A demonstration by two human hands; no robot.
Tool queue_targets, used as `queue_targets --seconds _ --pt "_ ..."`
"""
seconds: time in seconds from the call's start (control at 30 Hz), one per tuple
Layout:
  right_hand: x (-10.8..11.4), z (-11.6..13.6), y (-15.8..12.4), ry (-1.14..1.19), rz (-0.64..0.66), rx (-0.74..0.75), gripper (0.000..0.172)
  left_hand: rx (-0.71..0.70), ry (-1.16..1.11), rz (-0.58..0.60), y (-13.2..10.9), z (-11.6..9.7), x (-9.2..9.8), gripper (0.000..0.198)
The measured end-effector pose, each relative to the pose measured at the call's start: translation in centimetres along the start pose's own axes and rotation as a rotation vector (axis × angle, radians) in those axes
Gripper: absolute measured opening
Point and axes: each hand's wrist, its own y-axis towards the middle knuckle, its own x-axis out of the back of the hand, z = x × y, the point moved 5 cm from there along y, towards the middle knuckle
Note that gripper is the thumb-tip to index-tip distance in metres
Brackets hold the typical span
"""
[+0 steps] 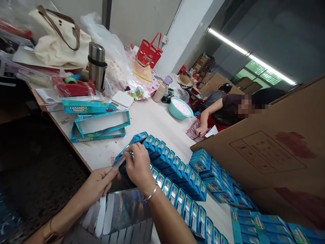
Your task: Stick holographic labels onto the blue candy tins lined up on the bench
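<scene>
My left hand [100,183] is closed in a pinch on a thin silvery strip [117,163] that reaches up to a small blue box [128,146]. My right hand [138,164], a bangle on its wrist, grips that box at the near end of a long row of small blue boxes [175,169]. A second row of the same boxes [188,206] runs beside it toward the lower right. Under my forearms lies a shiny holographic sheet [122,211] cut into strips.
Open teal display cartons [99,127] lie to the left on the white table [149,118]. Behind them stand a steel flask [96,66], bags and a teal bowl [179,108] of white pieces. Another person [220,108] leans on the table. A big cardboard box [274,152] rises at right.
</scene>
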Motion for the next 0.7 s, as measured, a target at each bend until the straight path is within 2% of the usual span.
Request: queue_targets --seconds 0.17,0.5,0.63,0.7 --pt "-0.8 -0.5 0.9 -0.054 0.005 0.031 0.009 0.003 -0.004 0.017 0.5 -0.2 0.2 0.072" --pt "-2.3 -1.8 1.5 -0.12 0.087 -0.008 0.01 0.013 -0.067 0.062 2.2 2.0 0.1 0.073" --pt "-2.7 -2.6 1.7 -0.062 0.077 -0.025 0.015 0.051 -0.064 0.072 2.8 2.7 0.2 0.073" --pt "-2.8 -3.1 1.8 -0.004 0.061 -0.072 0.01 0.071 -0.082 0.042 3.0 2.8 0.4 0.074"
